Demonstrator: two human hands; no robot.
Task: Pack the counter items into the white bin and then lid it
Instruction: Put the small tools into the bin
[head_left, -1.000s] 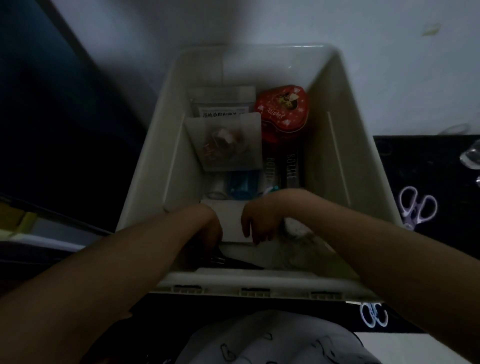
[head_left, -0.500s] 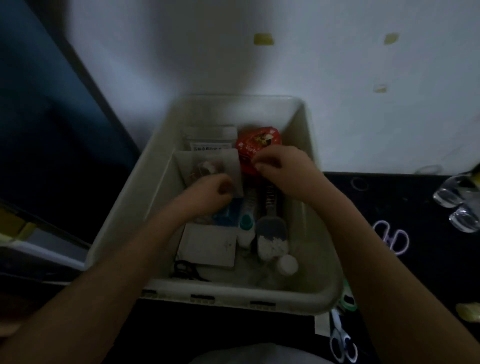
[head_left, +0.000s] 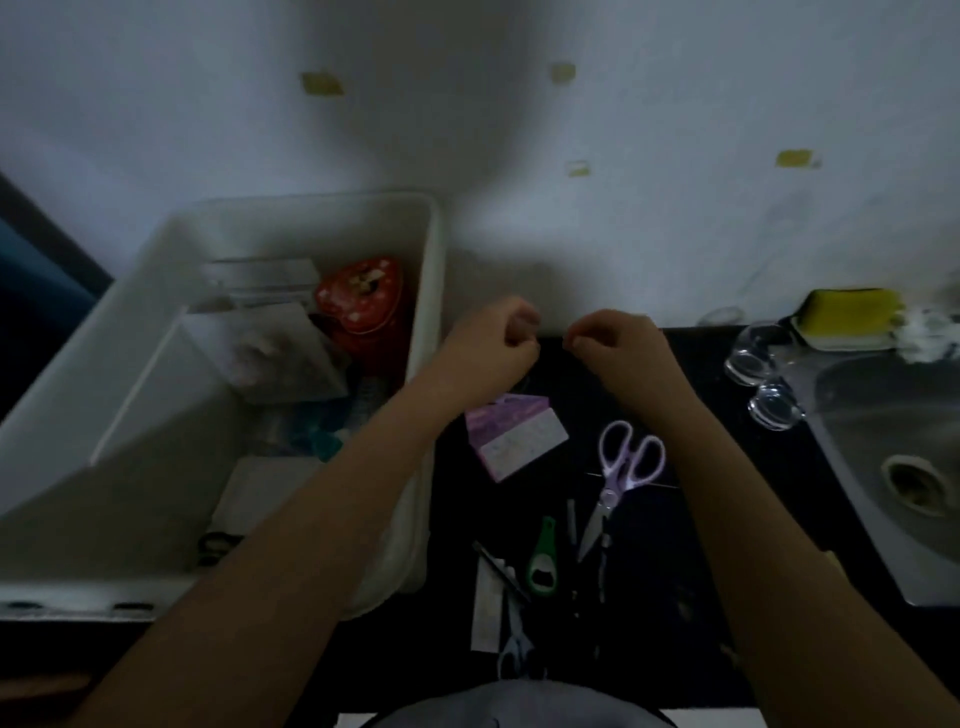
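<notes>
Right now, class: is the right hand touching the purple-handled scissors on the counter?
Apart. The head view shows the right hand raised near the wall, with bare dark counter between it and the purple-handled scissors.

The white bin (head_left: 431, 291) looks like smooth matt plastic, the red tin (head_left: 363, 306) inside it is glossy metal, and right of the bin there's a dull steel sink (head_left: 852, 467), clear glass cups (head_left: 753, 358) and scissors (head_left: 623, 478) with shiny lilac plastic handles.
</notes>
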